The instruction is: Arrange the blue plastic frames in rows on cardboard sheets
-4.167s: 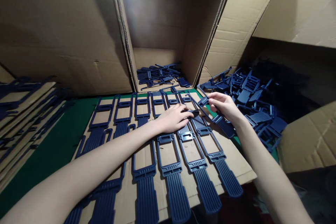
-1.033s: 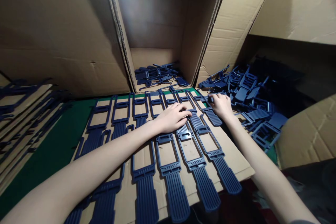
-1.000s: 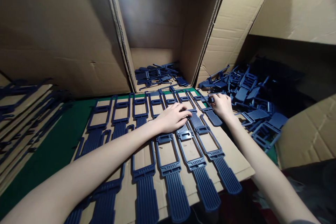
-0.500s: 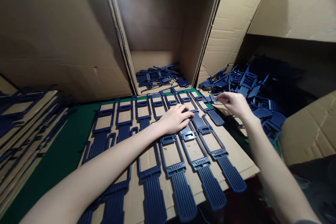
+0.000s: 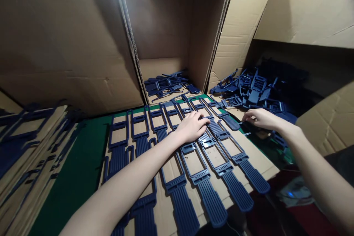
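Observation:
My left hand (image 5: 193, 126) rests with spread, bent fingers on dark blue plastic frames with ribbed tongues, laid in rows on a cardboard sheet (image 5: 256, 158). What lies under its palm is hidden. One frame with a ribbed tongue (image 5: 254, 177) is at the right end of the near row; its tongue overhangs the sheet's edge. My right hand (image 5: 257, 118) is off the sheet's right side, its fingers closed on a dark blue plastic frame (image 5: 245, 134). Only two thin prongs of that frame stick out to the left; the hand covers the rest.
A loose heap of dark blue parts (image 5: 256, 88) fills the right side near a cardboard box. More parts (image 5: 168, 84) lie inside the box (image 5: 163, 18) at the back. On the left stand stacked cardboard sheets (image 5: 52, 129) with frames between them. Green cloth (image 5: 80, 155) covers the table.
Earlier my right hand set a frame down at the far right of the back row. It has since moved right, to a frame beside the heap. My left hand stays on the frames.

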### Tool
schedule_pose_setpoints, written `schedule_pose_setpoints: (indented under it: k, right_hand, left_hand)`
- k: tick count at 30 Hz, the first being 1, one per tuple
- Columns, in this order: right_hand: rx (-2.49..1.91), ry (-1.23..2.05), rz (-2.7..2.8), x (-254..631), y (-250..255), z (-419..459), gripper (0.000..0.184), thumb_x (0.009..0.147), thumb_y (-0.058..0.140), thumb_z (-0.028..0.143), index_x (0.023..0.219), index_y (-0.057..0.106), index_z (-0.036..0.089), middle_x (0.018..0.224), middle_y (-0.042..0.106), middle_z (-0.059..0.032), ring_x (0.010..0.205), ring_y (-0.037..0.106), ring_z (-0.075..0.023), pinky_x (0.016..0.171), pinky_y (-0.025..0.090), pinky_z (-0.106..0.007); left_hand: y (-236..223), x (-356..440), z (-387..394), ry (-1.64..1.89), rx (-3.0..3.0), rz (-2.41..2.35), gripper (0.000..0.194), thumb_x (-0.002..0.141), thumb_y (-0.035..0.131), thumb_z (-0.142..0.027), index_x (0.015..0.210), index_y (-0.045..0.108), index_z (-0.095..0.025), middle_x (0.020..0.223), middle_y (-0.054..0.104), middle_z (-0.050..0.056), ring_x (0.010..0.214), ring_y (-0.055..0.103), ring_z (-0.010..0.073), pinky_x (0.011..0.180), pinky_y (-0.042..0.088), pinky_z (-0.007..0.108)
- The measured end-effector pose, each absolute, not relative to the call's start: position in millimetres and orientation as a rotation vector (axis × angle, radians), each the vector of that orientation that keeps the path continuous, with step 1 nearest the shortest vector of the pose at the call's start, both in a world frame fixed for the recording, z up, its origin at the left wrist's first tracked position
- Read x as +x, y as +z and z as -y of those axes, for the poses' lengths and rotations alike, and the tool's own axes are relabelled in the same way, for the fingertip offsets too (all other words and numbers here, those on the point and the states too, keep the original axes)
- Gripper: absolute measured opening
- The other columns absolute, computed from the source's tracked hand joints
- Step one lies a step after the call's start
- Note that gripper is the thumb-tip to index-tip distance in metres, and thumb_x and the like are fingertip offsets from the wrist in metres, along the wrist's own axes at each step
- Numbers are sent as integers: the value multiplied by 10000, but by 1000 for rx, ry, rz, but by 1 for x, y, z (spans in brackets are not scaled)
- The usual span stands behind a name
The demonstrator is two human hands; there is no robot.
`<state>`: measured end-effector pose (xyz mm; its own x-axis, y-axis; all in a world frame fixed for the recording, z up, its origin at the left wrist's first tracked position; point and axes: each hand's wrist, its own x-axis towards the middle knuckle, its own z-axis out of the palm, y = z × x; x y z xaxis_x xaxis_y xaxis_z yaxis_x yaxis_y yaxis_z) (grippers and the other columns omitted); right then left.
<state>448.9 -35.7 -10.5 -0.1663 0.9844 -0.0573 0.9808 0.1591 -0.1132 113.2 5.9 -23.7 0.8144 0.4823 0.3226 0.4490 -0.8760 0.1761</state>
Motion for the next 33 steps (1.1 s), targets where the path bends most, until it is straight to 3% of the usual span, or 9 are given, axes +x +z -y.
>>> schedule_pose_setpoints:
  k: [4,12,23,29,33]
  right_hand:
    - [-2053,324,2341,445,-8,33,357,695,457,47,909,727,141,941,720,-90,855,639,-206,734,442,-259]
    - [-2152,356,2343,447,10,25,294,745,469,72,862,721,167,769,697,-61,695,596,-159,638,392,-243]
    - [-2324,189,2343,444,52,7,295,745,503,71,883,748,160,878,726,-95,799,643,-202,751,432,-289]
    - [-2297,-109,2002,444,87,34,289,806,478,201,977,707,158,889,714,-101,814,640,-231,729,454,-325]
    - [-2057,184,1817,433,74,62,359,786,515,347,1041,673,150,836,697,-88,720,607,-196,638,449,-299]
  left_hand:
    - [-24,113,-5,563,2910,-750,290,944,411,-296,1158,600,-245,1168,534,61,1106,468,226,979,424,399]
    - [-27,113,-6,571,2916,-773,291,936,419,-299,1150,610,-248,1164,538,60,1096,475,226,977,423,395]
    - [-26,113,-4,543,2903,-780,306,936,413,-300,1167,607,-251,1159,544,61,1094,473,229,962,427,392]
    - [-27,115,-6,539,2895,-784,309,940,411,-305,1173,606,-254,1156,542,59,1099,469,229,972,421,391]
    - [-24,115,-5,520,2882,-803,291,938,419,-284,1153,615,-263,1167,543,53,1106,469,226,971,421,387]
